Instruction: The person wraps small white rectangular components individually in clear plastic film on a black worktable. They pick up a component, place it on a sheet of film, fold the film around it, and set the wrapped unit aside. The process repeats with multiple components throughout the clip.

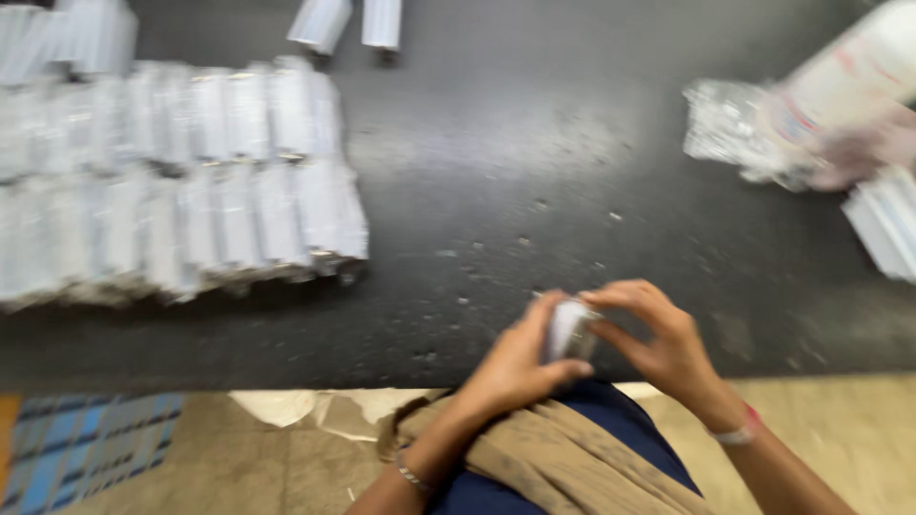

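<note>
— Right, starting at the grip: left hand (520, 367) and right hand (658, 343) both clamped on one small white packet (570, 329), thumbs and fingertips pinching it from either side.

— Held where?

— Just over the near edge of the dark surface (534, 172), close in front of the body, above the lap. Probably kept that close for control; too blurred to make out what the fingers are doing to it.

— Resting on anything?

— No, lifted clear, carried by the two hands alone. Thin bangle (410, 474) on the left wrist, red and white band (739, 431) on the right.

— And further out?

— Off to the left, well apart from the hands: a large batch of white packets (181, 181) laid in overlapping rows, seemingly sorted flat for keeping tidy. Two more white pieces (348, 21) at the far edge, set aside from the rows.

— On the right?

— Crumpled clear plastic wrapping (739, 133) beside a big blurred bag (849, 91), loose and unsorted, perhaps the supply. Below that, a ridged white stack (887, 224) at the frame's edge.

— Under the surface?

— Tan floor (239, 458), a scrap of pale paper (286, 405), a blue printed sheet (86, 448) at the left corner. Brown cloth (563, 458) draped over dark blue clothing on the lap.
</note>
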`<state>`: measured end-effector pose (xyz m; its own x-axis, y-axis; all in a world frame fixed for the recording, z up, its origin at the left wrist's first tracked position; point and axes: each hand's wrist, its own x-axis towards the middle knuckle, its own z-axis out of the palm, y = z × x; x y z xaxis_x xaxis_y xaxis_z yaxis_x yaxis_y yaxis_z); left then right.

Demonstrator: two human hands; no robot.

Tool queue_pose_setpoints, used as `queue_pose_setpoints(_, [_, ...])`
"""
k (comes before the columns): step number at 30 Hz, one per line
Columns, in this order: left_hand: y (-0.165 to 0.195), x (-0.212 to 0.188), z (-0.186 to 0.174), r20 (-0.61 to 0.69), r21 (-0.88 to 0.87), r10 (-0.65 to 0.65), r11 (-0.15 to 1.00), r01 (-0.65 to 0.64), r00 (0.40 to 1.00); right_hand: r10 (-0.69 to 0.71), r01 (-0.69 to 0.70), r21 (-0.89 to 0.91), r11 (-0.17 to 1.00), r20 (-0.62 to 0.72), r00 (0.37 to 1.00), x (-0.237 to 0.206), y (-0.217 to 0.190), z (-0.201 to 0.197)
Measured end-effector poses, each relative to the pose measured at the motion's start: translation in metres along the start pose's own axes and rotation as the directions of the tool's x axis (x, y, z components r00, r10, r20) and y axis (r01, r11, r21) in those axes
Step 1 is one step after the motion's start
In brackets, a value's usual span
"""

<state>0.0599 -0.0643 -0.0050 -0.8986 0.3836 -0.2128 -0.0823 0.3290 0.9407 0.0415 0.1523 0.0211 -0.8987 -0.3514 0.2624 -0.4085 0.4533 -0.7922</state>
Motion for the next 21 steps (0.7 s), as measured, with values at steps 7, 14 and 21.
queue_pose_setpoints(7, [-0.013, -0.012, -0.013, -0.072, -0.006, 0.054, 0.998, -0.055, 0.996, 0.103, -0.099, 0.058, 0.993, -0.071, 0.992, 0.003, -0.028, 0.021])
queue_pose_setpoints(14, [-0.024, 0.028, -0.122, -0.595, 0.321, 0.185, 0.947, 0.021, 0.782, 0.234, -0.212, 0.258, 0.943, -0.056, 0.971, 0.003, -0.011, 0.013])
queue_pose_setpoints(21, [-0.023, 0.035, -0.310, -0.878, 0.409, 0.264, 0.848, 0.336, 0.400, 0.381, -0.397, 0.199, 0.896, 0.116, 0.917, -0.018, 0.019, 0.033])
